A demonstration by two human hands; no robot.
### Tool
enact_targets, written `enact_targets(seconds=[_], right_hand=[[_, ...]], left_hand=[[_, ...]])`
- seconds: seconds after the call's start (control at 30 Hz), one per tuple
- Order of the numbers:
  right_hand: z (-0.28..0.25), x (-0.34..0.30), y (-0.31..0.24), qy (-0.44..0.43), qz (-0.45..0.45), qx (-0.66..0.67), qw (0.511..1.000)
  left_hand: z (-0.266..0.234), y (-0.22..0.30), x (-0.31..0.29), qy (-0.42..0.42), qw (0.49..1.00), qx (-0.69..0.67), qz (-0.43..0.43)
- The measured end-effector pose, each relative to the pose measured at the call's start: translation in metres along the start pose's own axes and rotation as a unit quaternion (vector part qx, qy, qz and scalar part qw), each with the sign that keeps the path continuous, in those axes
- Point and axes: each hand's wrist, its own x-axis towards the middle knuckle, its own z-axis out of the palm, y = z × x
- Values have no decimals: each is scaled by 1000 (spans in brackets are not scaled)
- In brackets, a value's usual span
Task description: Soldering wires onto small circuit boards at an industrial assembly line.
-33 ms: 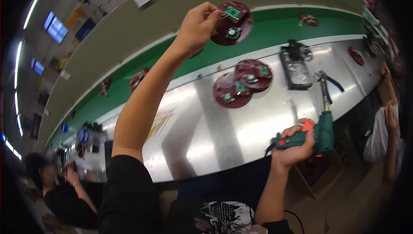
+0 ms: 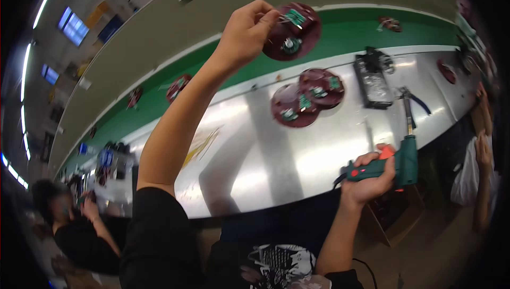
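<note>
My left hand (image 2: 249,28) reaches up over the green strip at the back, its thumb and fingers pinched at the left edge of a dark red round disc (image 2: 308,39). That disc carries a green circuit board, a round metal part and thin wires; the exact grip point is hidden by my fingers. On the metal table lie two similar dark red discs (image 2: 297,120), partly overlapping. Low at the right, my right hand (image 2: 374,182) is wrapped round a green soldering gun (image 2: 407,162) with red controls. Its long metal tip points away from me, beside blue-handled pliers (image 2: 419,103).
A black tray (image 2: 374,87) with clear wrapping stands at the table's back right. More discs lie on the green strip (image 2: 340,34). Thin yellowish strands (image 2: 201,148) lie left of centre. A cardboard box (image 2: 396,220) sits below the edge. Other people are at both sides.
The whole view has shifted a little, so most things appear farther right. My left hand stays at the disc and my right hand keeps the soldering gun.
</note>
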Motion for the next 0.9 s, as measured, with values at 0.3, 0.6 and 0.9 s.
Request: enact_targets(seconds=[0.3, 0.6, 0.9], right_hand=[[-6, 2, 3, -28, 0, 11, 1000], [-3, 2, 1, 0, -5, -5, 1000], [1, 3, 1, 25, -13, -35, 999]], left_hand=[[-4, 14, -219, -83, 981, 135, -114], [14, -11, -261, 60, 966, 250, -1], [-17, -4, -262, 81, 956, 283, -17]])
